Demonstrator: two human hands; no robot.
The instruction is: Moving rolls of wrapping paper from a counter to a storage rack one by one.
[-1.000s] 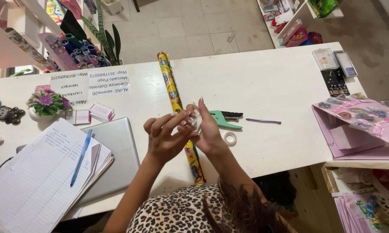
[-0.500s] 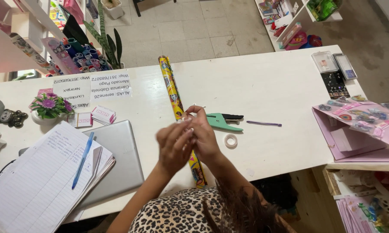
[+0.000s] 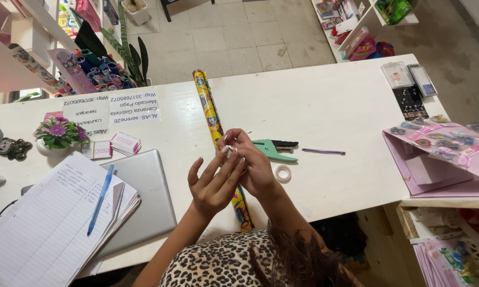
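My two hands meet above a long yellow patterned roll of wrapping paper [image 3: 209, 112] that lies across the white table [image 3: 330, 106]. My right hand [image 3: 255, 162] pinches a small white piece [image 3: 228, 150] at its fingertips; it is too small to identify. My left hand [image 3: 214, 185] has its fingers stretched and spread, and its fingertips touch that same piece. Just right of the hands lie a green hand tool [image 3: 272, 149] with black handles, a small roll of clear tape [image 3: 283, 172] and a thin purple pen [image 3: 324, 152].
A silver laptop [image 3: 146, 204] lies at the left, with an open notebook [image 3: 43, 239] and a blue pen [image 3: 100, 199] on it. Behind them are a potted flower [image 3: 59, 134], small cards [image 3: 123, 143] and paper signs [image 3: 112, 109]. A pink sticker folder [image 3: 441, 159] is at the right edge.
Both hands stay together over the roll. My left hand's fingers have straightened and spread against the right hand's fingertips.
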